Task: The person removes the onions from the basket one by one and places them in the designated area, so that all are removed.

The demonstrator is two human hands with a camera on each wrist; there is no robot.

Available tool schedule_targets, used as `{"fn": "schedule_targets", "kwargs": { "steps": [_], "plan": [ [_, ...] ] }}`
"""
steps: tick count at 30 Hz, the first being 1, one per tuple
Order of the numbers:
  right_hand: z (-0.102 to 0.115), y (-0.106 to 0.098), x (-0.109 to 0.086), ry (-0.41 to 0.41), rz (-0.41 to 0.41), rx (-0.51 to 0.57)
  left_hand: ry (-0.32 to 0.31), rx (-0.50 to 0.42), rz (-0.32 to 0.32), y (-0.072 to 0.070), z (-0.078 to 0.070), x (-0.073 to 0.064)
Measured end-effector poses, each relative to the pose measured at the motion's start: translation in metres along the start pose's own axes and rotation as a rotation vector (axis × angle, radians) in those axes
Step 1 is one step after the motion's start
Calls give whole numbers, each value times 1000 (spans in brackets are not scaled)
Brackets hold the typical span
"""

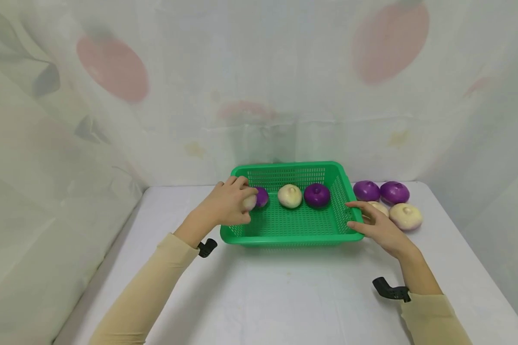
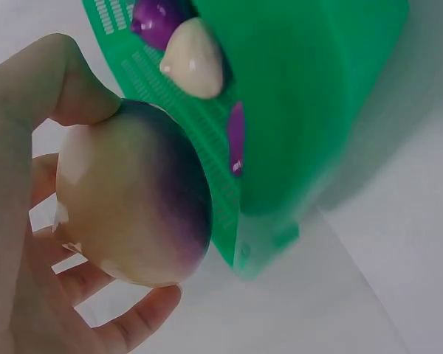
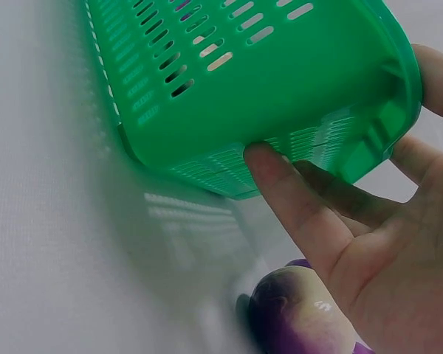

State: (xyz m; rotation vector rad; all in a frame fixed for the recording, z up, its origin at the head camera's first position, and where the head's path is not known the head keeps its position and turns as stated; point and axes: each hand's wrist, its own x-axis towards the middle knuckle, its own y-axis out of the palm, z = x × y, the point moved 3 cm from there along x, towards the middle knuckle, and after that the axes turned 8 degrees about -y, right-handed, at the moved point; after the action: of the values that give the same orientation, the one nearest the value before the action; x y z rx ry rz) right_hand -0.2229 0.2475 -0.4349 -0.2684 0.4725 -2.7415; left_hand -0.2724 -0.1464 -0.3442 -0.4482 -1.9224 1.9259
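My left hand (image 1: 232,201) grips a white turnip with a purple side (image 2: 133,195) over the left end of the green plastic basket (image 1: 291,239). Thumb and fingers curl round it. Inside the basket sit a white turnip (image 1: 289,196), a dark purple onion-like vegetable (image 1: 317,195) and another purple one (image 1: 262,197), partly hidden by the left hand. At the basket's right end, my right hand (image 1: 380,227) holds the rim and side wall. In the right wrist view, its fingers (image 3: 299,206) press against the outer wall.
Right of the basket lie two purple vegetables (image 1: 366,190) (image 1: 394,192) and two white turnips (image 1: 406,216) (image 1: 379,208), one partly behind the right hand. A white cloth covers the table (image 1: 285,292). Patterned curtains (image 1: 280,72) hang behind and at the sides.
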Motion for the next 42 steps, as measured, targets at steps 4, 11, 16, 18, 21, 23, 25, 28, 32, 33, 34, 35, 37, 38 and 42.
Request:
{"fn": "schedule_targets", "kwargs": {
  "steps": [4,11,16,18,21,23,25,28,32,33,34,35,37,38,42],
  "plan": [
    [-1,0,0,-1,0,8,-21,-5,-24,-6,10,-3],
    [-2,0,1,2,0,17,-64,9,-33,-18,28,-8],
    [-2,0,2,-2,-6,21,-111,3,-45,-28,41,-10],
    [-1,-1,3,-5,-9,20,-126,1,-47,-30,46,-11],
    [0,-2,3,-6,-11,15,-144,2,-41,-31,52,-12],
    [0,-2,2,-2,-10,17,-151,7,-37,-30,56,-12],
    [0,-2,2,2,-9,15,-156,8,-41,-29,60,-12],
    [0,-3,1,3,-10,23,-169,1,-50,-26,66,-13],
    [-1,-3,1,8,-9,36,-192,-20,-47,-18,74,-14],
    [-1,-3,0,10,-8,37,-197,-27,-43,-16,75,-14],
    [-1,-3,0,11,-8,37,-202,-33,-39,-13,77,-14],
    [-2,-3,-1,12,-8,35,-205,-37,-36,-10,79,-14],
    [-2,-2,-1,9,-9,32,-211,-49,-33,-4,82,-14],
    [-2,-2,-2,7,-10,28,-215,-55,-29,0,83,-14],
    [-2,-1,-2,2,-15,12,-234,-85,-31,14,91,-15]
  ]
}}
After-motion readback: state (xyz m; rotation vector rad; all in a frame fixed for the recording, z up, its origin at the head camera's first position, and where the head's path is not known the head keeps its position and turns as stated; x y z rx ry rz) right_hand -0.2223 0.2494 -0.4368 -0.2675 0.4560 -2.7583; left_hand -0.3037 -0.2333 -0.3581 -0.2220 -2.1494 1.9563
